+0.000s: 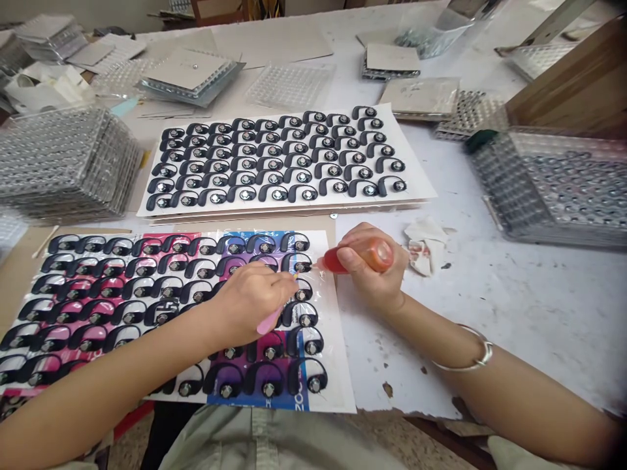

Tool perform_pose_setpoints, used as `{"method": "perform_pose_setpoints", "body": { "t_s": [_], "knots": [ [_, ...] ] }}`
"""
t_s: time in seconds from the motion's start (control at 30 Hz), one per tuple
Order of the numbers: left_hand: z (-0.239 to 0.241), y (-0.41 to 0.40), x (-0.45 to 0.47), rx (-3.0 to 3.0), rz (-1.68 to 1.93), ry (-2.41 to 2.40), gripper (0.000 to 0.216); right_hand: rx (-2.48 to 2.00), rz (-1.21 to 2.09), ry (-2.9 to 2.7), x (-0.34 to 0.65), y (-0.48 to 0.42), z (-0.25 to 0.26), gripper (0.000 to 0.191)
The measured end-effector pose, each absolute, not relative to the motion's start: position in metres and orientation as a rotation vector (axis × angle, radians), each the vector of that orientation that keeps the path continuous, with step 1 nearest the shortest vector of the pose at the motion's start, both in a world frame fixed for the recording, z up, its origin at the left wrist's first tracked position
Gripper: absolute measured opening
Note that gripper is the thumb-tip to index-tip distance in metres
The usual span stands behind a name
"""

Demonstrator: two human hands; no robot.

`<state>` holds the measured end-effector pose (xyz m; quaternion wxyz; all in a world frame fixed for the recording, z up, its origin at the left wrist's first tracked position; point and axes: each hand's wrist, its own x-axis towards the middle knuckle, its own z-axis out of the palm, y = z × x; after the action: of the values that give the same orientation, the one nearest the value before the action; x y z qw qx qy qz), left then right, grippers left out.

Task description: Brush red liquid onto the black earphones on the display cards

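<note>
My right hand (375,271) is wrapped round a small squeeze bottle (337,260) of red-orange liquid. The bottle lies tilted, its thin nozzle pointing left at a black hook-shaped piece (296,261) in the right-hand column of the near sheet. Closed in my left hand (255,297) is a slim pink-handled tool (269,322); its yellowish tip comes out by the fingertips, close to the nozzle. What kind of tool it is, I cannot make out. Rows of these hooks, each with a round silvery part, cover the near printed sheet (337,365). My left hand and forearm hide some of them.
Behind lies a second white sheet (411,176) with similar hooks. Stacks of clear plastic trays stand at left (63,163) and right (563,189). A crumpled, stained tissue (424,245) lies right of my right hand. A cotton swab (46,241) rests at the left.
</note>
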<state>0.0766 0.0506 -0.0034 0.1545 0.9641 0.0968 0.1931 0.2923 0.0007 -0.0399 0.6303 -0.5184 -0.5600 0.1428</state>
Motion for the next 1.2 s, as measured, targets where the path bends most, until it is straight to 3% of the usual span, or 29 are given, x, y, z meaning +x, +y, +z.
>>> {"method": "perform_pose_setpoints", "body": {
  "t_s": [1.2],
  "knots": [
    [0.002, 0.061, 0.076, 2.705, 0.409, 0.34, 0.018, -1.189, 0.404, -1.221, 0.295, 0.002, -0.045, 0.021]
  ]
}}
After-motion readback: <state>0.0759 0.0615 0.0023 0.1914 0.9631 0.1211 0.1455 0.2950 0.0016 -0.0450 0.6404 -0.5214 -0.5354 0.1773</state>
